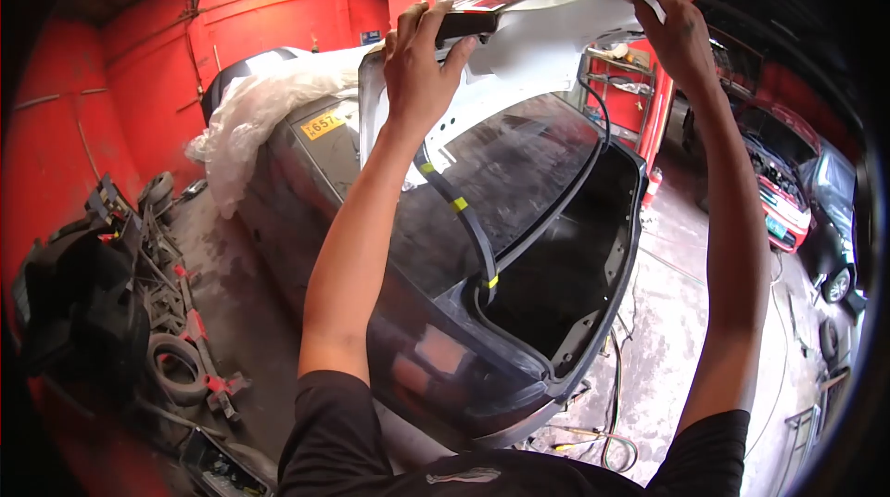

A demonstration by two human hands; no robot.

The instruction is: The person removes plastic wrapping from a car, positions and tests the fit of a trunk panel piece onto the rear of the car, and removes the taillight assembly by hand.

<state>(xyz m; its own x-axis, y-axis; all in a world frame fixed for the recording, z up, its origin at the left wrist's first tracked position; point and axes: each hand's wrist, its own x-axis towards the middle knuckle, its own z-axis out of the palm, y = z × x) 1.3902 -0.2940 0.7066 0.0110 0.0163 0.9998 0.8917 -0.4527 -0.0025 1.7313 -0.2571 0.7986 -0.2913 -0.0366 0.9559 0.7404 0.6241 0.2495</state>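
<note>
raised lid [528,61]: middle blurred | black shirt [547,483]: cut by bottom edge | shirt print [464,476]: unreadable

A raised trunk lid [538,61] spans the space between a person's left hand [422,66] and right hand [675,29], blocking a straight reach forward. Beneath it, a hand could pass between the forearms [348,265], over the near edge of the dark trunk opening [556,284] and down inside. A yellow-taped hinge arm [470,230] stands in the way at the opening's near window-side corner; a second hinge arm [601,106] curves above its far corner. Hoses [616,404] clutter the floor [672,321] beside the car's rear corner.
</note>
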